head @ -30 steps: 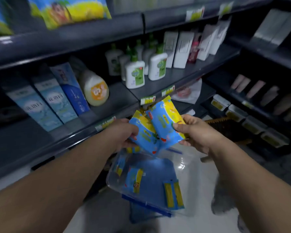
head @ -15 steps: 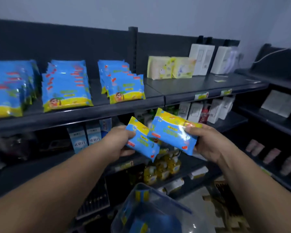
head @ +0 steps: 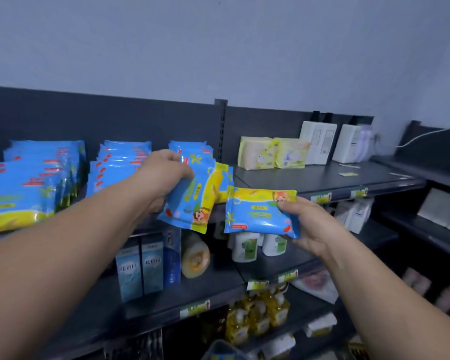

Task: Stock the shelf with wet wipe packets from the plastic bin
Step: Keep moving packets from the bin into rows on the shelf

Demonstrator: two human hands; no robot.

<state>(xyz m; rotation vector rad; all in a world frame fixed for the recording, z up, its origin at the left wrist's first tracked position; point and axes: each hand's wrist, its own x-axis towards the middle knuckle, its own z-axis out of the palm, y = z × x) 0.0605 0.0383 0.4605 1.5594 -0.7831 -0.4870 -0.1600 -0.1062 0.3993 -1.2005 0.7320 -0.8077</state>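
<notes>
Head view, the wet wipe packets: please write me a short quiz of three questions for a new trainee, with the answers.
1. True or false: the left hand and the right hand each hold one packet.
2. In front of which goods on the top shelf is the left packet held? A: the rightmost blue stack; B: the pale yellow packs; C: the white boxes.
3. Fill in: the right packet has a ____ band along its upper edge.
Key: 1 true; 2 A; 3 yellow.
</notes>
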